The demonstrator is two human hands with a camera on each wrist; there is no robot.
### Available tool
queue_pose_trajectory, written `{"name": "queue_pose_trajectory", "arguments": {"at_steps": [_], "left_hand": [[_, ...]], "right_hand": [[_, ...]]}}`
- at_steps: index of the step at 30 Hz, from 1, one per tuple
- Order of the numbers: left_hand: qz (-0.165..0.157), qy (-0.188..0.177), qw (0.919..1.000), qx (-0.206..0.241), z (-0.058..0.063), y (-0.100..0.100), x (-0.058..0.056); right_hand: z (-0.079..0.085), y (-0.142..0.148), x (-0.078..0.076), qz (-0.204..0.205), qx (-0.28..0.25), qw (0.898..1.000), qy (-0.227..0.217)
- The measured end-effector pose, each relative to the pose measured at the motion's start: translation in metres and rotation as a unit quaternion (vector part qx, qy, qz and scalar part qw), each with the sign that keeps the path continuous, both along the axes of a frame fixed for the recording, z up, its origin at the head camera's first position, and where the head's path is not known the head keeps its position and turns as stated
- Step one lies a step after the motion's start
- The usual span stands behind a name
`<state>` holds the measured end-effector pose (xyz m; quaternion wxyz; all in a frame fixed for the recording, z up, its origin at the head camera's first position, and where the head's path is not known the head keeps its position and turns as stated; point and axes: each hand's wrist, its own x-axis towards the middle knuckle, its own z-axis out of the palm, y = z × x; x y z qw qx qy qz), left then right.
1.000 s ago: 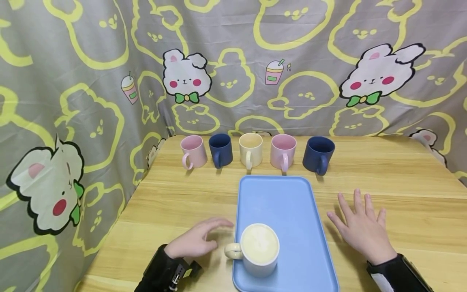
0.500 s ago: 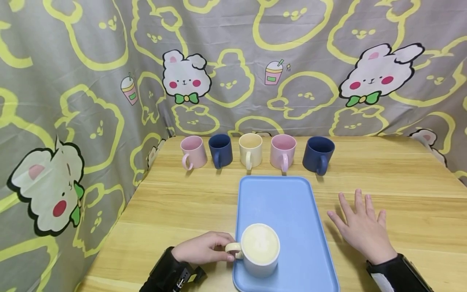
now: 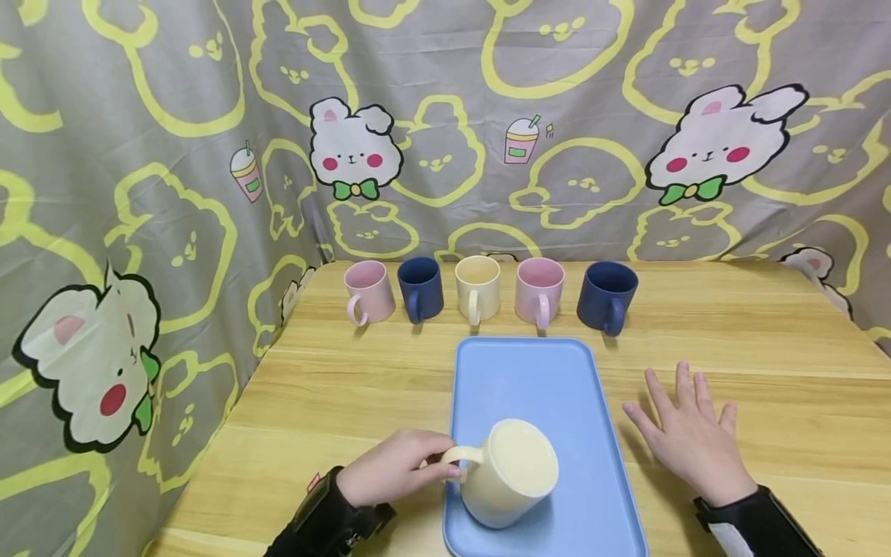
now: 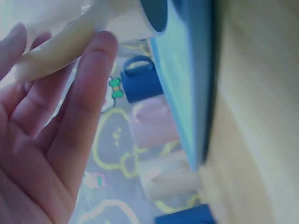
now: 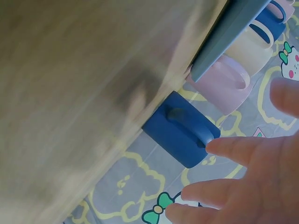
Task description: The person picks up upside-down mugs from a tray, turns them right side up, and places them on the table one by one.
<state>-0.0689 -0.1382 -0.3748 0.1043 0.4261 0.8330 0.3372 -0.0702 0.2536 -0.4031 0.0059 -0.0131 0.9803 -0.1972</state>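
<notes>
A cream mug (image 3: 511,472) is upside down over the near end of the blue tray (image 3: 536,387), its flat base uppermost and leaning to the right. My left hand (image 3: 400,468) pinches its handle (image 3: 464,455) between thumb and fingers. In the left wrist view, the fingers (image 4: 84,112) lie round the handle, and part of the mug's rim (image 4: 159,18) shows raised off the tray. Whether the far side of the rim touches the tray cannot be told. Beyond the tray's right edge, my right hand (image 3: 696,445) lies with fingers spread, holding nothing, over the wooden table.
Across the back of the wooden table (image 3: 334,379) stands a row of upright mugs: a pink mug (image 3: 370,292), a navy mug (image 3: 421,289), another cream mug (image 3: 478,288), a second pink mug (image 3: 541,292) and a second navy mug (image 3: 608,297). Behind them hangs a patterned curtain (image 3: 445,209).
My left hand has moved right to the cream mug's handle and gripped it. The upside-down mug, level before, now tilts rightward. My right hand stays in place.
</notes>
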Motion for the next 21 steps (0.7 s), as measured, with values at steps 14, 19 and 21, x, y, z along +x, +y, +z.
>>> {"name": "queue_pose_trajectory", "arguments": {"at_steps": [14,19,21], "left_hand": [[0.017,0.226,0.9734,-0.034,0.031,0.036,-0.008],[-0.014,0.265,0.9640,-0.003,0.041,0.045,-0.013],[-0.023,0.280,0.9597,0.011,0.045,0.049,-0.014]], "right_hand": [[0.024,-0.014,-0.002,0.029,-0.001,0.999,0.033],[0.062,-0.047,0.007,0.076,-0.045,0.990,0.113],[0.075,-0.064,0.012,0.110,-0.083,0.980,0.140]]}}
